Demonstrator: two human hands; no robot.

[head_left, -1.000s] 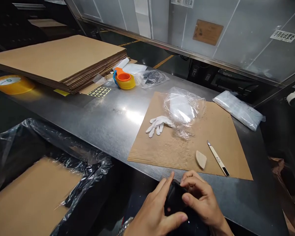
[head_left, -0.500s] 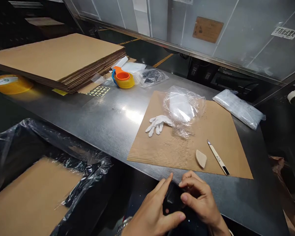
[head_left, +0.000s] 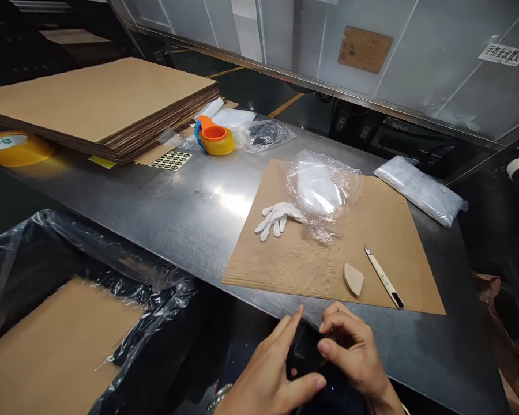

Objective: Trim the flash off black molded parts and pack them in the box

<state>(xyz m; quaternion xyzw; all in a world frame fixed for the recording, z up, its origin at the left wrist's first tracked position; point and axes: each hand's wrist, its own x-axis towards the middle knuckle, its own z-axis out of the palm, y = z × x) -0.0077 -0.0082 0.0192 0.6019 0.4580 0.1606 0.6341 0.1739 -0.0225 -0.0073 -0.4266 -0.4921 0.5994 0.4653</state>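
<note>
Just off the table's front edge, my left hand point(head_left: 270, 369) is wrapped around a small black part point(head_left: 303, 346) with a smooth, rounded surface. My right hand point(head_left: 354, 349) has its thumb and fingers pinched at the right side of the same part. Most of the part is covered by my hands, and its lower end merges with dark clothing. Above it on a cardboard sheet point(head_left: 259, 259) lie a beige wedge-shaped block point(head_left: 353, 280) and a white-handled knife point(head_left: 383, 275) marked A26. A white glove point(head_left: 279, 219) rests farther left, beside a clear plastic bag point(head_left: 320, 184).
Stacked cardboard sheets point(head_left: 104, 104) occupy the left of the metal table point(head_left: 190, 219). Near them are an orange tape dispenser point(head_left: 215, 137), a tape roll point(head_left: 17, 148) and a sticker sheet point(head_left: 171, 161). A wrapped packet point(head_left: 421, 190) lies right. A plastic-lined bin point(head_left: 155, 323) stands lower left.
The right hand's fingers have shifted very slightly at the black part's edge. The left hand keeps its hold, and the things on the table stay where they were.
</note>
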